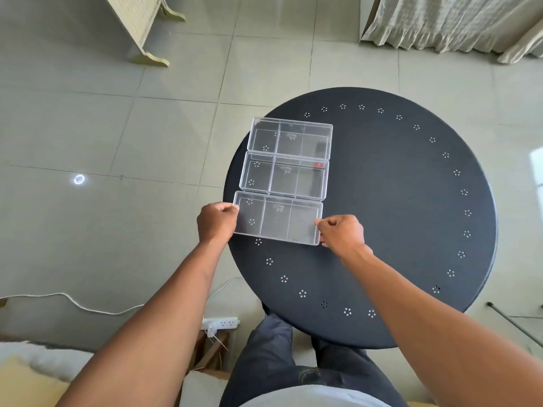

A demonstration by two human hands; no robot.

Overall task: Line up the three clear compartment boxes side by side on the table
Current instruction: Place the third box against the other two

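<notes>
Three clear compartment boxes lie long side to long side on the left part of a round dark table (396,201). The far box (291,138) and the middle box (283,176) touch each other. The near box (277,218) sits just below the middle one, slightly offset to the left, its left end at the table's edge. My left hand (217,221) grips the near box's left end. My right hand (340,232) pinches its right end. The middle box carries a small red mark at its right end.
The table has a ring of small flower-shaped holes near its rim. On the tiled floor to the left run a white cable (73,302) and a power strip (220,323). A curtain (458,22) hangs at the back right, a pale furniture leg (147,57) at the back left.
</notes>
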